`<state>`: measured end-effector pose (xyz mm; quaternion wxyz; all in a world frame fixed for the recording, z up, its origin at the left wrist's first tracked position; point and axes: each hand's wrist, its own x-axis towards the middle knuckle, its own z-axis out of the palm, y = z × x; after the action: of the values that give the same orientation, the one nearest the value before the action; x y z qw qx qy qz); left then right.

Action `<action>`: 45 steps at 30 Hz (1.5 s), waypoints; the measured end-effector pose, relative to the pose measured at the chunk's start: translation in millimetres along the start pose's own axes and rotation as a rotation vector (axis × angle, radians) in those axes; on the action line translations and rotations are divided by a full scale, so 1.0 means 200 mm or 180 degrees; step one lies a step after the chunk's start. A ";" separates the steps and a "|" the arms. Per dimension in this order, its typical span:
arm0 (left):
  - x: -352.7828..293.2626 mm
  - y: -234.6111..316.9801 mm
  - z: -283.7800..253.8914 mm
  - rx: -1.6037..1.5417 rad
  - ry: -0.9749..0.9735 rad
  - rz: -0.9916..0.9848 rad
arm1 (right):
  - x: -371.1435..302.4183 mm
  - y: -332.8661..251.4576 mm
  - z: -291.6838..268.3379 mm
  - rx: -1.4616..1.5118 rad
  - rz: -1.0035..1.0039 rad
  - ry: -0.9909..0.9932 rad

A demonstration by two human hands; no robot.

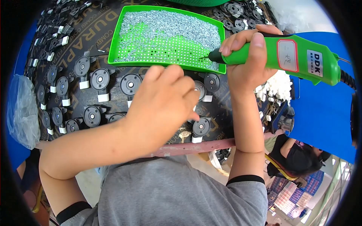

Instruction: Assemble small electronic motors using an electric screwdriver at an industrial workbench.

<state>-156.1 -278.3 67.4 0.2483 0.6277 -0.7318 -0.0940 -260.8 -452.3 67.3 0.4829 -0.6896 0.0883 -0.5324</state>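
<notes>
My right hand (247, 52) is wrapped round a green electric screwdriver (279, 56) held nearly level. Its black nose and thin bit point left, over the right end of a green perforated tray (115, 49). Small silver screws (169, 23) fill much of that tray, heaped toward its far side. My left hand (164, 100) hovers in front of the tray, back up and fingers curled, slightly blurred; its fingertips and anything in them are hidden. Beneath and around it lie round black plastic parts with white end blocks, among them one part (131, 83) beside the wrist and another (201, 127) by the thumb.
More black parts (92, 116) stand in rows at left, with a pile (56, 37) beyond. White blocks (277, 88) are heaped right of my right wrist, near a metal cup (286, 122). A clear plastic bag (22, 109) hangs at the left edge. Another person (301, 156) is at lower right.
</notes>
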 end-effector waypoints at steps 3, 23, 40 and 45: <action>-0.08 0.11 -0.01 0.0017 -0.0320 0.0122 | 0.00 0.03 -0.02 0.0335 -0.0081 0.0012; -0.26 0.30 0.16 -0.0293 0.0464 -0.0551 | -0.01 0.01 0.00 -0.0049 -0.0325 -0.0070; -0.18 0.30 0.32 -0.0314 0.0608 -0.0647 | -0.38 -0.61 -0.15 0.0056 0.0088 -0.0975; -0.18 0.29 0.32 -0.0487 0.0711 -0.0641 | -0.42 -0.59 -0.13 0.0033 0.0126 -0.0840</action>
<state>-233.7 -243.9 30.5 0.3646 0.6836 -0.6237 -0.1036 -363.2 -353.5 101.6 0.5043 -0.7492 0.0348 -0.4280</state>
